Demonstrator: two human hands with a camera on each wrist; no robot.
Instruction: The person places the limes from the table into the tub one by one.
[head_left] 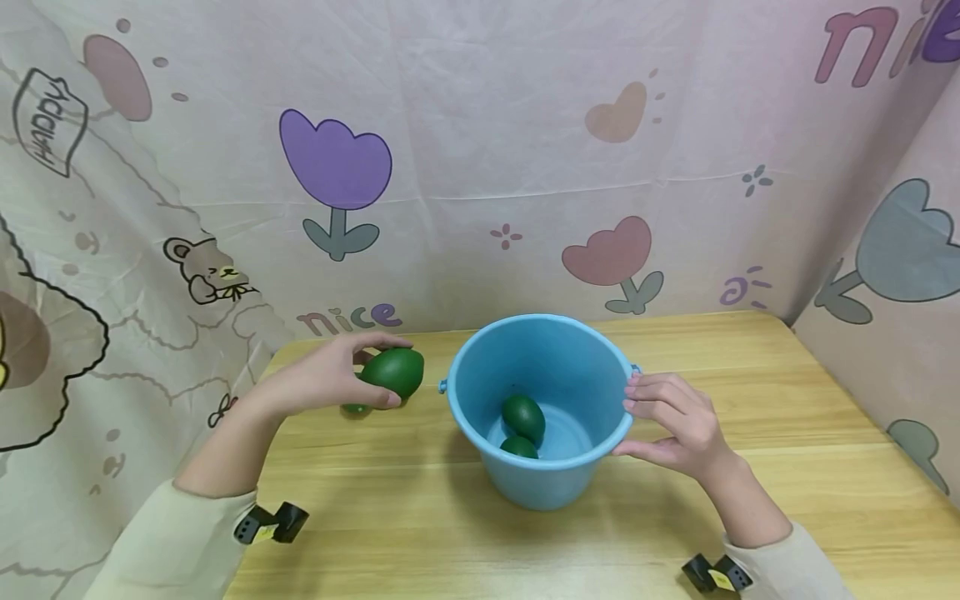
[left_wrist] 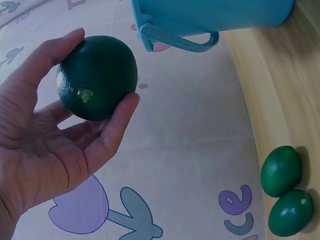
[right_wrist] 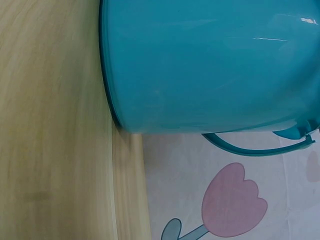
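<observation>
My left hand (head_left: 330, 379) holds a dark green avocado (head_left: 395, 372) between thumb and fingers, raised above the table at the left of the bucket. In the left wrist view, its pale stem spot faces the camera. Two more avocados (left_wrist: 281, 171) lie side by side on the table; in the head view the left hand mostly hides them. The light blue bucket (head_left: 536, 487) stands upright, with two avocados (head_left: 523, 418) visible on its bottom. At the bucket's right rim, my right hand (head_left: 678, 425) grips the side with fingers and thumb. That hand is out of the right wrist view.
The wooden table (head_left: 780, 433) reaches a patterned cloth (head_left: 465, 150) hanging behind it and at both sides. The bucket's handle (right_wrist: 260, 151) hangs down on its far side.
</observation>
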